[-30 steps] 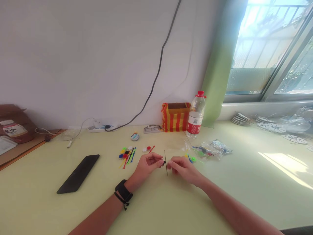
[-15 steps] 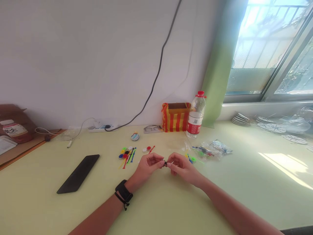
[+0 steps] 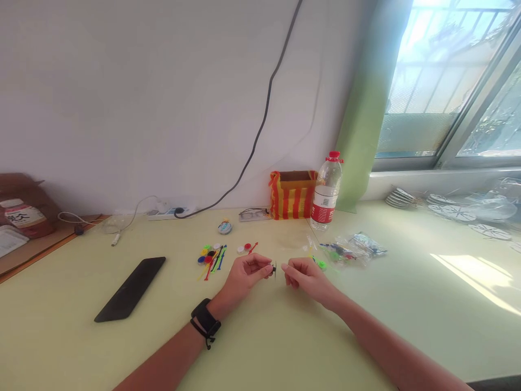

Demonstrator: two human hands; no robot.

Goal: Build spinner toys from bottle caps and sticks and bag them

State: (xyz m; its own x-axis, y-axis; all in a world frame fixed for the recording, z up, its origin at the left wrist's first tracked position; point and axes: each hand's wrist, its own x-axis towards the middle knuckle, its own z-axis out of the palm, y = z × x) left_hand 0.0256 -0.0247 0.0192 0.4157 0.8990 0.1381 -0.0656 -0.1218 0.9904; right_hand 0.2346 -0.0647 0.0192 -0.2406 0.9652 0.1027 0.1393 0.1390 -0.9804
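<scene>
My left hand (image 3: 246, 273), with a black watch on the wrist, pinches a small black piece (image 3: 274, 268) just above the pale yellow table (image 3: 260, 336). My right hand (image 3: 306, 276) hovers a finger's width to its right with fingers curled in a pinch; what it holds is too small to make out. A cluster of coloured caps and thin plastic sticks (image 3: 212, 257) lies left of the hands. A white and a red cap with a red stick (image 3: 247, 248) lie behind the left hand. A green cap (image 3: 321, 265) sits just beyond my right hand.
A black phone (image 3: 131, 288) lies flat at the left. At the back stand a striped orange box (image 3: 292, 194), a water bottle (image 3: 326, 191), glasses (image 3: 254, 214) and a power strip (image 3: 169, 213) with cables. Clear plastic bags (image 3: 350, 247) with coloured bits lie to the right.
A second ago a thin stick stood upright between the hands. The hands then met at the small black piece, and now my right hand has drawn slightly away to the right.
</scene>
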